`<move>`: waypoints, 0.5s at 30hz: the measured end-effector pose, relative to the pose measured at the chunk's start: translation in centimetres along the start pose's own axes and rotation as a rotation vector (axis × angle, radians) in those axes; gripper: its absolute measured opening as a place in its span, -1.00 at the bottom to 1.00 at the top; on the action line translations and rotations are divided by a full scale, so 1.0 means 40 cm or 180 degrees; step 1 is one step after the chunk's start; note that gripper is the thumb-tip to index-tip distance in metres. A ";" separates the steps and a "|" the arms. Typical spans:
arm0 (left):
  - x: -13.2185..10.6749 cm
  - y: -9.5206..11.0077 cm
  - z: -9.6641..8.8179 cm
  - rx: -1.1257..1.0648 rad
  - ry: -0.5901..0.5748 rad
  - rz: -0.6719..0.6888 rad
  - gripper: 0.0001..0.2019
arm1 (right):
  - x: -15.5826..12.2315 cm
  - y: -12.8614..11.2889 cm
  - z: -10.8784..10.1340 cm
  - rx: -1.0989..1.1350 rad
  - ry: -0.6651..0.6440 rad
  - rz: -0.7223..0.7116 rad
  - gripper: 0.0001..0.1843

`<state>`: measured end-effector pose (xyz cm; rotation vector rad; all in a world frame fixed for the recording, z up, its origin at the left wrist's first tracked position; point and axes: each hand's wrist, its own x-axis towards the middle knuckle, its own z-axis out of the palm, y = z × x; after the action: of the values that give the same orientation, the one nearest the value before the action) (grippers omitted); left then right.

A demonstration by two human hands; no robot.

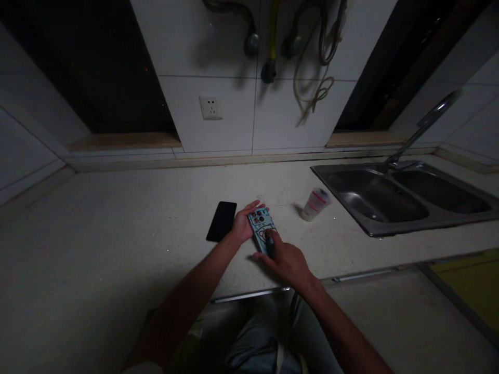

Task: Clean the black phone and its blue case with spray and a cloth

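My left hand [244,224] holds a light blue phone case [260,218] with a cartoon print and round camera openings. Its back faces up, just above the counter; whether a phone sits inside I cannot tell. At the lower part of the case, my right hand [286,259] is closed on a small dark object [270,245], pressing it against the printed back. What that object is does not show clearly. Left of my left hand, a black phone [222,221] lies flat on the counter, dark screen up.
A clear plastic cup [315,204] with a pink band leans on the white counter [136,223], right of my hands. Farther right is a steel double sink [366,228] with a faucet [421,127]. A socket [210,107] and pipes [273,57] are on the tiled wall.
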<state>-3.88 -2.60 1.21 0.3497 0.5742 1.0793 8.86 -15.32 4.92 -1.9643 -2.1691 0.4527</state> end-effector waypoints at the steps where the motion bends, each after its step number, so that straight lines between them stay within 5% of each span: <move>1: 0.000 -0.001 0.000 -0.0002 -0.0029 0.0001 -0.71 | 0.001 -0.003 0.000 -0.0067 -0.0037 0.0037 -0.23; 10: -0.003 -0.008 -0.002 0.0050 -0.0284 -0.0184 -0.70 | 0.012 0.009 -0.011 -0.0510 -0.0148 0.0409 -0.15; 15: -0.006 -0.007 0.007 0.0041 -0.0367 -0.0301 -0.73 | 0.011 0.014 -0.023 -0.0611 -0.0037 0.0388 -0.42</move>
<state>-3.59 -2.95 1.36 0.3898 0.4905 0.9585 9.64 -14.73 5.57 -2.2077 -2.1806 0.2826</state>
